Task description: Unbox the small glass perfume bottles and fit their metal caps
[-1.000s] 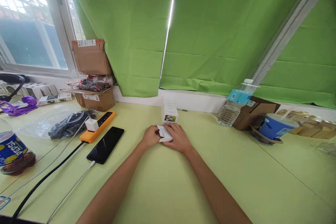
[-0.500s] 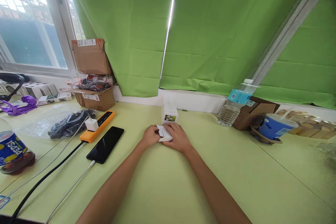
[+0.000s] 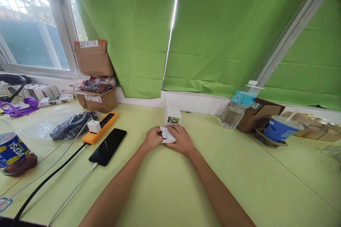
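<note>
Between my hands, on the pale green table (image 3: 165, 191), lies a small white box (image 3: 168, 135) with printing on its upper face. My left hand (image 3: 152, 137) closes on its left end, fingers curled, with the fingertips partly hidden. From the other side my right hand (image 3: 183, 139) wraps over the box, its fingers along the far edge and its thumb near the front. Directly behind stands a row of small white boxes (image 3: 173, 117); the nearest has a green picture on its front. My right fingers are close to that row; whether they touch it I cannot tell.
To the left are a black phone (image 3: 108, 147) on a white cable, an orange power strip (image 3: 93, 137), a Pepsi bottle (image 3: 16, 152) and cardboard boxes (image 3: 97, 102). A water bottle (image 3: 234, 113) and a blue cup (image 3: 279, 129) stand at the right. Green curtains (image 3: 213, 35) hang behind.
The whole view has shifted very slightly. Both hands keep the same hold on the small white box, and nothing else has visibly moved.
</note>
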{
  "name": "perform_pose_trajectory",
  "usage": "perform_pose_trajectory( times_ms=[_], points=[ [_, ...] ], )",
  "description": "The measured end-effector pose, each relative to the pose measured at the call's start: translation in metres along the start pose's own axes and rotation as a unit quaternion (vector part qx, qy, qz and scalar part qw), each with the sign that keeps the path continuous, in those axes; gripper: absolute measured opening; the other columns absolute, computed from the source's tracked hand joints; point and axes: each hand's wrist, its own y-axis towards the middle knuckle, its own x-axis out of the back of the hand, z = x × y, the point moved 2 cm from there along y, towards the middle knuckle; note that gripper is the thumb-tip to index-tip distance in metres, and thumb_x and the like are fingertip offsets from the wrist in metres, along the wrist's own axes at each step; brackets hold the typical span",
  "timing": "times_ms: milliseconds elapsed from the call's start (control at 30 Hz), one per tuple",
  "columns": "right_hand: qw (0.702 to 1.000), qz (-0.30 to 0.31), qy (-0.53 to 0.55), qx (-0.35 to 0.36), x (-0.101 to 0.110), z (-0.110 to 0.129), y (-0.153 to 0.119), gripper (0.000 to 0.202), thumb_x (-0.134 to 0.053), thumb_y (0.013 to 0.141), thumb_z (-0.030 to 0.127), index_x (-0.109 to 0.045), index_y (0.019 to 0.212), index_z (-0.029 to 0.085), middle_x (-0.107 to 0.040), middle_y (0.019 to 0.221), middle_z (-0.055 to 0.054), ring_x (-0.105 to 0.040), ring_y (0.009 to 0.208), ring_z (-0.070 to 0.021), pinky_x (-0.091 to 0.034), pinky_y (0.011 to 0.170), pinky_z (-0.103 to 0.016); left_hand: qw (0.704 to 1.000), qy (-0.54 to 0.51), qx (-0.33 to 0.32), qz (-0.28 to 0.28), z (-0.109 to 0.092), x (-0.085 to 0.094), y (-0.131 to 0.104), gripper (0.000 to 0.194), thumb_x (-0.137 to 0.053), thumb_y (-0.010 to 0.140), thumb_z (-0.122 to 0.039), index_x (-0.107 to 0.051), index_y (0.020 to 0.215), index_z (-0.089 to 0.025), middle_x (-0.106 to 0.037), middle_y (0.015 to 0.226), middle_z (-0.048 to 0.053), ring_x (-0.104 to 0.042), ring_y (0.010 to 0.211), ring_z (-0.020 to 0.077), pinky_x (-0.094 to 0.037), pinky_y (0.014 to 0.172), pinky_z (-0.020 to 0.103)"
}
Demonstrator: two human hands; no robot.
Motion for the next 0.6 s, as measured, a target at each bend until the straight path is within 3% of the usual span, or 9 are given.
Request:
perform_pose_trajectory(
  times_ms=[600],
  points=[
    [1.000, -0.001, -0.009, 0.000, 0.0015, -0.0053, -0.0011, 0.062, -0.066, 0.075, 0.045, -0.048, 0.131, 0.024, -0.057, 0.117, -0.011, -0.049, 0.109, -0.0303, -0.041, 0.092, -0.043, 0.999, -0.032, -0.021, 0.012, 0.0039, 0.0027, 0.0006, 0.037, -0.055, 0.063, -0.006, -0.072, 0.095, -0.017, -0.065, 0.100, 0.003, -0.062, 0.087, 0.0157, -0.048, 0.074, 0.022]
  ],
)
